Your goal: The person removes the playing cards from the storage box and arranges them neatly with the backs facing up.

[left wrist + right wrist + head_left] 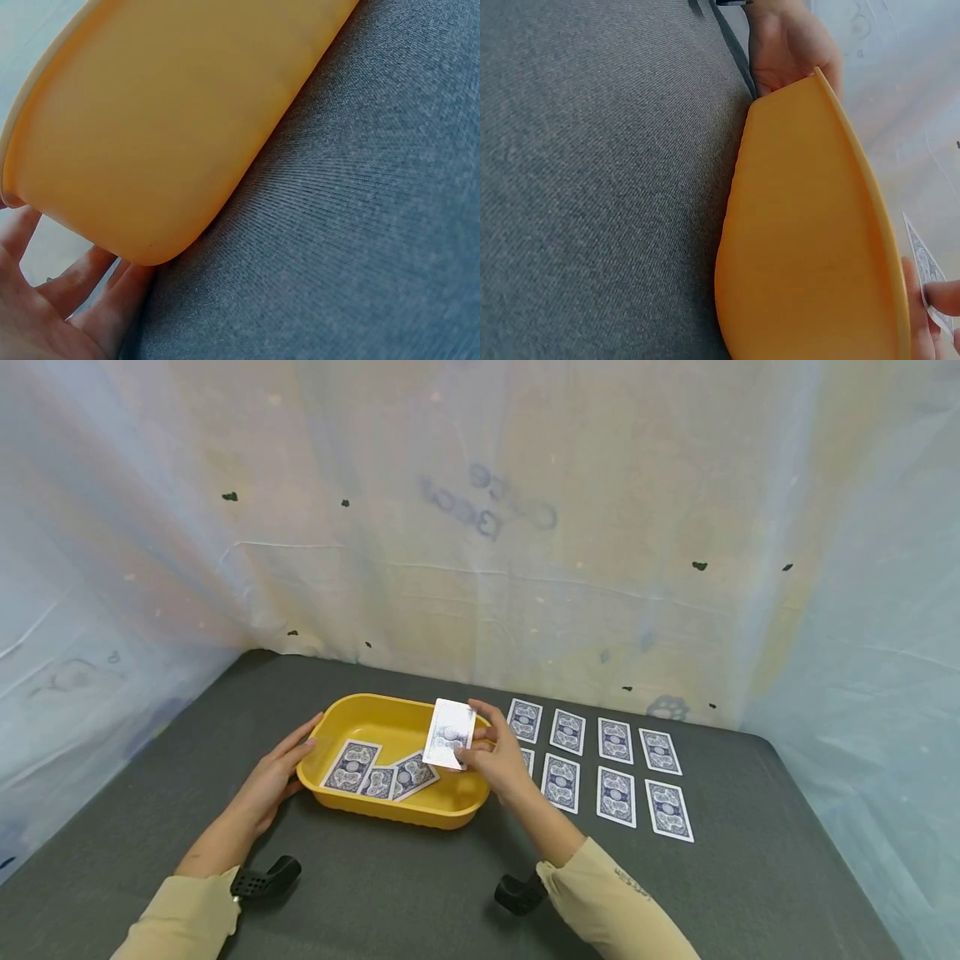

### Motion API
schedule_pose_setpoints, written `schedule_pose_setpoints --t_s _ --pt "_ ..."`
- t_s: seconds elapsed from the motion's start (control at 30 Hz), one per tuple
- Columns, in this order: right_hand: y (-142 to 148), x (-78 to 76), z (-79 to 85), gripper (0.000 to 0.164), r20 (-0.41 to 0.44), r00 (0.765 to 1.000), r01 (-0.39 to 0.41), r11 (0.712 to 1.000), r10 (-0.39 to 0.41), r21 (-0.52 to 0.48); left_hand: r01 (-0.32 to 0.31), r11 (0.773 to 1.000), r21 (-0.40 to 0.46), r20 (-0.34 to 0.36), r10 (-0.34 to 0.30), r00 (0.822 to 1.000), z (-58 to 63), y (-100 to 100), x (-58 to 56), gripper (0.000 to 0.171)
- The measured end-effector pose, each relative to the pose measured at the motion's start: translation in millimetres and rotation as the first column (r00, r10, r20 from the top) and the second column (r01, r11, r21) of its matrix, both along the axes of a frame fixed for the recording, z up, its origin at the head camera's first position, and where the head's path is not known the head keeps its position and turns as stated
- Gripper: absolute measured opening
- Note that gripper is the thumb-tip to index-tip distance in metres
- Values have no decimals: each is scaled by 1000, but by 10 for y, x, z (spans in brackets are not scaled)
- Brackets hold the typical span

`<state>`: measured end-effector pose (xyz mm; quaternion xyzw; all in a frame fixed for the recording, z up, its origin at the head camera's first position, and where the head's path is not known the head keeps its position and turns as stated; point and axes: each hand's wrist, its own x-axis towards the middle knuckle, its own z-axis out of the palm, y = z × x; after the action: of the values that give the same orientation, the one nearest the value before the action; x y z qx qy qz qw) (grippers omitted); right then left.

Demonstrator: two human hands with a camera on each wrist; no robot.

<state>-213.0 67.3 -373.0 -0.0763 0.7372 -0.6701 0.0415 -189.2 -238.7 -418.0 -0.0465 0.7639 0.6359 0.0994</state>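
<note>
A yellow plastic tray (390,814) with rounded corners stands on the dark table. Its left end is touched from outside by my left hand (272,777); the fingers rest along the rim and outer wall. In the left wrist view the fingers of that left hand (67,300) lie against the tray's wall (172,135). Over the tray's right part, my right hand (498,760) pinches a playing card (448,727) between thumb and fingers, its patterned back showing with glare on it. Three blue-backed playing cards (352,766) lie inside the tray, partly overlapping.
To the right of the tray, several playing cards (615,796) lie back up in two rows on the grey cloth-covered table (420,893). One is partly hidden behind my right hand. Translucent sheeting (480,593) hangs behind and at both sides.
</note>
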Motion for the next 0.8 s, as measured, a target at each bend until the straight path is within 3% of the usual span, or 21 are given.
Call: schedule_pose_setpoints --t_s 0.4,0.8 --pt "178 104 26 70 20 999 30 999 -31 21 -4 1000 1 8 4 1000 -1 6 -5 64" --pt "482 254 -10 72 12 999 38 999 -37 -38 1 1000 3 -3 -1 1000 -7 2 2 63"
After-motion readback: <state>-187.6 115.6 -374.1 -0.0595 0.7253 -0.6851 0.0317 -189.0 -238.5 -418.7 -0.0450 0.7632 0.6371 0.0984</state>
